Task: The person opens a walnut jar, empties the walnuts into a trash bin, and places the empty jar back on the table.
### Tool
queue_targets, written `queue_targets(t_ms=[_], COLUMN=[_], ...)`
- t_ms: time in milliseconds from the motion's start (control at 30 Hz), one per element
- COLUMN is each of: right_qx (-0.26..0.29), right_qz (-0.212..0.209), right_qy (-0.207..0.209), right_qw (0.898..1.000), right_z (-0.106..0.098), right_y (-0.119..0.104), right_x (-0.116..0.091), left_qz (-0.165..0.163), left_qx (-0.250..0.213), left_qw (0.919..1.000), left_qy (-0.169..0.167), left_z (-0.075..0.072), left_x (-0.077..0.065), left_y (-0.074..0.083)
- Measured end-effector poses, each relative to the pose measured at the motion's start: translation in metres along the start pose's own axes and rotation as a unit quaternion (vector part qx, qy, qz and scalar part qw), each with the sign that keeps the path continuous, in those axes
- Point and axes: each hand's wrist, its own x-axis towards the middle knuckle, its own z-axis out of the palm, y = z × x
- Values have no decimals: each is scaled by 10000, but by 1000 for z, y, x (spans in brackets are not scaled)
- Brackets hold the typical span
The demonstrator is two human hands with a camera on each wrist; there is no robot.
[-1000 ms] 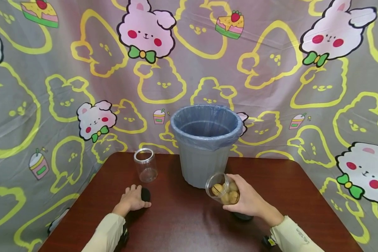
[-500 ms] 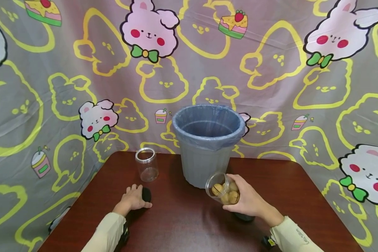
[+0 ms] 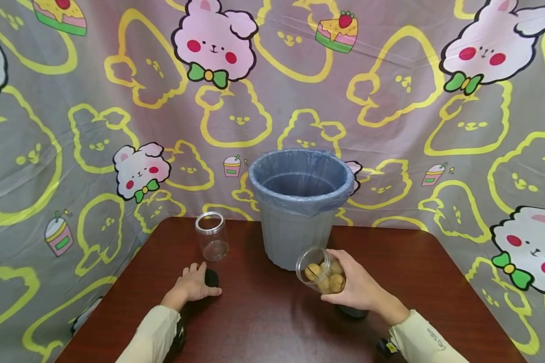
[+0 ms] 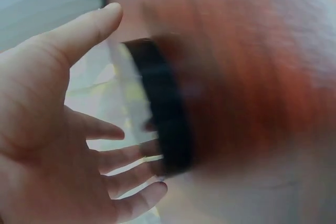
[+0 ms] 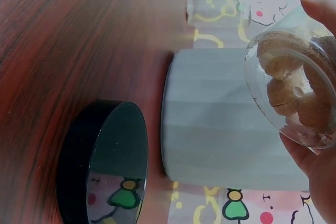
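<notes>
My right hand [image 3: 356, 282] grips a see-through plastic jar [image 3: 312, 264], tilted with its mouth toward the left. Several round brown walnuts [image 3: 331, 283] lie inside it; one shows a dark crack. Below that hand, a black lid [image 3: 353, 312] lies on the table, shown larger as a shiny black lid [image 5: 79, 156] in the right wrist view. My left hand [image 3: 192, 285] is beside another black lid [image 3: 211, 278]. In the left wrist view its fingers are spread and loose, with the fingertips [image 4: 155, 190] at the far edge of the lid [image 4: 163, 108] and the thumb apart from it.
A grey bin [image 3: 295, 237] lined with a blue bag stands at the back middle. Left of it is a second see-through jar [image 3: 212, 242] with a silver rim, upright. Both stand on the dark red-brown table [image 3: 263, 322]. A patterned curtain [image 3: 236, 116] surrounds the table.
My left thumb has moved slightly outward from the lid, and the left fingers have straightened a little. My right hand and the jar of walnuts have hardly moved.
</notes>
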Motion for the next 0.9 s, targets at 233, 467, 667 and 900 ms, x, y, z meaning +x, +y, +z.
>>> queue_targets(t_ms=[233, 467, 667, 900], right_qx=[80, 69, 32, 50], right_qz=[-20, 9, -26, -47], right_qy=[39, 12, 13, -25], right_qw=[10000, 10000, 10000, 10000], right_z=[-2, -4, -6, -8], right_y=[0, -2, -5, -8], right_x=[2, 4, 6, 8], left_qz=[617, 1218, 1439, 1479], left_qx=[-24, -436, -1162, -1926], left_qw=[9972, 9859, 9721, 9576], left_qy=[428, 1059, 1443, 1549], left_z=[-28, -59, -85, -106], left_x=[-1, -1, 0, 10], left_y=[24, 59, 92, 124])
